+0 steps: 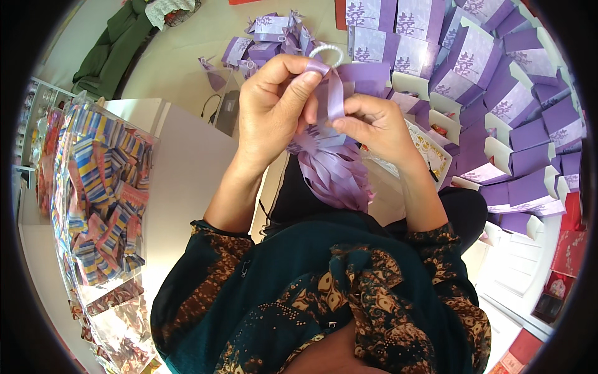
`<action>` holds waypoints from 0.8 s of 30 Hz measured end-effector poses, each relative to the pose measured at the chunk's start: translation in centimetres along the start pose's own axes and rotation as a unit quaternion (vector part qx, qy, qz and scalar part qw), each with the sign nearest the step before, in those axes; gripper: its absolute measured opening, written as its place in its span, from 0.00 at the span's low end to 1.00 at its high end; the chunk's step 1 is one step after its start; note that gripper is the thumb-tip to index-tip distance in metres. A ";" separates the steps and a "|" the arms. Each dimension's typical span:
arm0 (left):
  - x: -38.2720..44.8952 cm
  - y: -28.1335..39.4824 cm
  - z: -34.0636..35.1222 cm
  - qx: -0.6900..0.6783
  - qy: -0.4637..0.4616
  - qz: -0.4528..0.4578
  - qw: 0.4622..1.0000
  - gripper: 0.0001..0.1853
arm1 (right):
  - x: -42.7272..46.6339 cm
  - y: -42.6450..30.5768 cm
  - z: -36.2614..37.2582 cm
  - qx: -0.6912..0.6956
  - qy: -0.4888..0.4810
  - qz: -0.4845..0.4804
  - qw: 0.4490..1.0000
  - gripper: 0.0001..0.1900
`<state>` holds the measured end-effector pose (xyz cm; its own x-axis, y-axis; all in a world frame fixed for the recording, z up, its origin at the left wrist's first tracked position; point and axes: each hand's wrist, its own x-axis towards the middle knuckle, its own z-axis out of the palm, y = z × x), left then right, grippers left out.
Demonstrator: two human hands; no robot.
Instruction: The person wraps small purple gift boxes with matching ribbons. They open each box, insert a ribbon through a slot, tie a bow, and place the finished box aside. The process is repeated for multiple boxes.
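My left hand pinches a lilac satin ribbon between thumb and forefinger, right below a ring of white pearl beads. The ribbon passes by the ring and hangs down in a loop. Lower on that ribbon, the thumb and forefinger of my right hand grip it. Behind both hands is a purple paper gift box, partly hidden by them. A thick bundle of lilac ribbons lies over my lap, below the hands.
Rows of open purple boxes fill the right side. Finished boxes with ribbons are piled on the floor ahead. A white lace-edged tray holds small gold pieces. On the left, a clear bin is full of striped packets beside a white cabinet.
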<state>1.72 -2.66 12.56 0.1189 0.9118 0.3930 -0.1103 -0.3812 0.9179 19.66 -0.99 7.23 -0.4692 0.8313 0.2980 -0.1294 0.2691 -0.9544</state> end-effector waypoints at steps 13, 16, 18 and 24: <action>0.6 -0.1 -0.1 -0.009 -0.060 -0.010 0.998 0.11 | 1.5 0.5 0.4 -0.082 0.006 -0.158 0.984 0.06; 0.5 0.0 -0.5 0.007 -0.056 -0.049 0.997 0.11 | 1.2 0.1 0.0 -0.113 -0.012 -0.141 0.983 0.06; 0.4 -0.1 -0.5 0.042 -0.035 -0.041 0.998 0.12 | 1.1 0.0 -0.1 -0.057 -0.006 -0.125 0.990 0.06; 0.4 -0.2 -0.4 0.281 0.003 0.102 0.954 0.13 | 1.0 0.0 -0.4 0.112 -0.032 -0.107 0.987 0.07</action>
<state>1.40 -2.17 12.52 0.1458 0.8107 0.5671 0.4167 -0.5702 0.7080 19.55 0.07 7.56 -0.4637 0.7325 0.4984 -0.4178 0.3152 -0.8521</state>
